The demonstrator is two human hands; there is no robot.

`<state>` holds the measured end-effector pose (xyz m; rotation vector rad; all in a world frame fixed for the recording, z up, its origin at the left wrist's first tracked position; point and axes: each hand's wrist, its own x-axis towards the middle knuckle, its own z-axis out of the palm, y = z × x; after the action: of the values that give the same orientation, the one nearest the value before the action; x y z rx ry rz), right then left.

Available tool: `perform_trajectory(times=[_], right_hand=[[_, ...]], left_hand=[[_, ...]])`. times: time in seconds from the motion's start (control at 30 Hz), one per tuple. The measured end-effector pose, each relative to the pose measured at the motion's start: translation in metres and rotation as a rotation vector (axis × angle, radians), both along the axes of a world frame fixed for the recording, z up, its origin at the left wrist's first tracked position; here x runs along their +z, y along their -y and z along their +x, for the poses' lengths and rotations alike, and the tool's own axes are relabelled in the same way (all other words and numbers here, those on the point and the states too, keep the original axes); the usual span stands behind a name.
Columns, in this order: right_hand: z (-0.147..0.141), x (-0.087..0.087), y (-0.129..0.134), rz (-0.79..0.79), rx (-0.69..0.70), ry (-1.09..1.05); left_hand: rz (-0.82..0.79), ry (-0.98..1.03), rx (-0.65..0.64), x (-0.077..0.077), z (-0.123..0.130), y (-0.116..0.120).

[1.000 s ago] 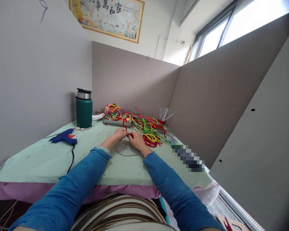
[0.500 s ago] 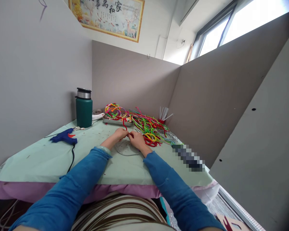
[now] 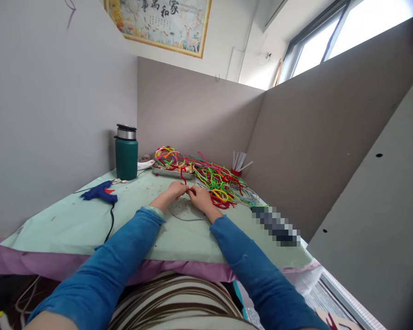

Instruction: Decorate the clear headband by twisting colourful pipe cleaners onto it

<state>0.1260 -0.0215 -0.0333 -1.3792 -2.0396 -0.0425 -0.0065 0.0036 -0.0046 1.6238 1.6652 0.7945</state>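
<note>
Left hand [image 3: 176, 189]: pinching red stem [image 3: 183, 176], nearer than tray [image 3: 172, 173]
Right hand [image 3: 200, 199]: fingertips closed on same stem, meeting the left
Bottle [image 3: 126, 159]: upright, left of tray
Glue gun [image 3: 100, 193]: on table [image 3: 186, 243], left of tray, nearer
Stem pile [image 3: 220, 178]: right of tray, bordering right hand's far side
Wire [image 3: 189, 219]: nearer than tray, partly hidden by hands

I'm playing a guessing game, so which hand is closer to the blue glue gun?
The left. The blue glue gun lies on the table's left side; the left hand is to its right, and the right hand is farther right.
</note>
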Motion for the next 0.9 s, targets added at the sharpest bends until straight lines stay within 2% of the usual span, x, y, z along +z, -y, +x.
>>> perform_trajectory(times=[0.33, 0.5, 0.57, 0.73, 0.9], right_hand=[[0.004, -0.001, -0.003, 0.016, 0.102, -0.046], [0.005, -0.001, -0.006, 0.004, 0.02, -0.049], [0.007, -0.003, -0.009, -0.011, -0.003, -0.069], [0.012, -0.007, -0.02, -0.041, -0.022, -0.158], [0.014, -0.011, -0.027, -0.049, 0.012, -0.23]], left_hand=[[0.032, 0.029, 0.002, 0.0, -0.001, 0.001], [0.074, -0.089, -0.031, -0.001, -0.002, 0.001], [0.157, -0.17, -0.063, -0.002, -0.003, 0.001], [0.478, -0.315, -0.107, -0.006, -0.005, 0.001], [0.609, -0.353, -0.199, -0.01, -0.005, 0.0]])
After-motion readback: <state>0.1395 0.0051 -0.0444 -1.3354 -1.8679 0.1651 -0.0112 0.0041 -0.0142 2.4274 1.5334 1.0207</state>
